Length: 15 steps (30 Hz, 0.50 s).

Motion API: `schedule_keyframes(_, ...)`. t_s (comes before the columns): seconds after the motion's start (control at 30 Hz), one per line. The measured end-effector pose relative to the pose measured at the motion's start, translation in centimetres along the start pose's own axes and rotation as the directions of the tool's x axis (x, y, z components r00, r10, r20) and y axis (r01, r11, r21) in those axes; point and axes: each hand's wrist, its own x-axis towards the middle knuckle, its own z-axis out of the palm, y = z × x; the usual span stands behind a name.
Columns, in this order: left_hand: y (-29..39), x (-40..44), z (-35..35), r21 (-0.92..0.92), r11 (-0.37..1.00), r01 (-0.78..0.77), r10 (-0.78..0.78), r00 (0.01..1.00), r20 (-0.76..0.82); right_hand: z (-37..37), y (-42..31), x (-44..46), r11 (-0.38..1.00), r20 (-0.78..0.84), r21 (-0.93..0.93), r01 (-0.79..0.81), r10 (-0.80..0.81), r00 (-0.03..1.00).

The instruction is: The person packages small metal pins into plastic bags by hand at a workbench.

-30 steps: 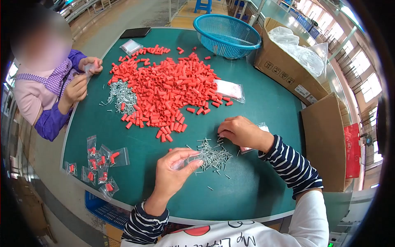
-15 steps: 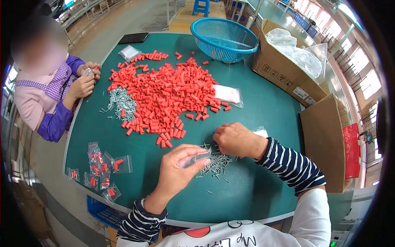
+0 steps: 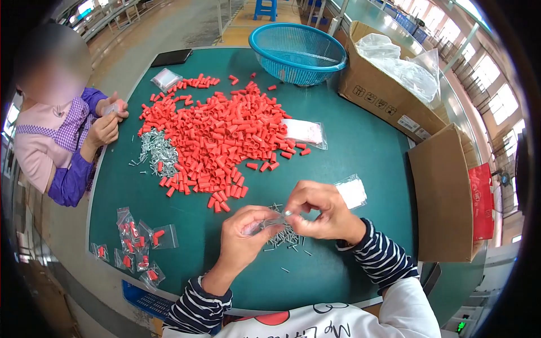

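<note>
My left hand (image 3: 243,235) pinches a small clear plastic bag (image 3: 255,226) above the near part of the table. Against the bag's mouth is my right hand (image 3: 321,213), its thumb and forefinger closed on small metal screws, whose tips show between them. A pile of screws (image 3: 286,239) lies on the green table just below both hands, partly hidden by them. Beyond my hands spreads a large heap of red plastic plugs (image 3: 220,135). To the right of my right hand lies a pack of clear bags (image 3: 352,192).
Across the left edge, a co-worker's hands (image 3: 107,121) hold a small bag near a second screw pile (image 3: 158,149). Filled bags (image 3: 128,262) lie front left. A blue basket (image 3: 298,53), a phone (image 3: 172,58), another bag pack (image 3: 304,132) and cardboard boxes (image 3: 442,197) stand or lie around.
My right hand has lifted from the screw pile and come to the bag in my left hand. The view has shifted slightly. The co-worker's hands have moved a little.
</note>
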Motion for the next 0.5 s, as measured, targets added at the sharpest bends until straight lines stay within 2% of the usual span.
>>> schedule_keyframes(0.03,0.3,0.0,0.1,-0.007,1.0,0.017,-0.017,1.0,-0.012,0.4,0.2,0.0,0.997,-0.001,-0.004,0.071,-0.071,0.997)
schedule_keyframes(0.33,0.0,-0.2,-0.1,0.119,0.989,-0.091,0.089,0.996,0.023,1.4,0.6,-0.5,0.995,0.003,-0.033,0.092,-0.092,0.996)
schedule_keyframes(0.5,-0.3,-0.3,-0.2,0.058,0.994,-0.094,0.094,0.996,-0.007,1.4,0.4,-0.5,0.973,0.027,-0.173,0.153,-0.151,0.988)
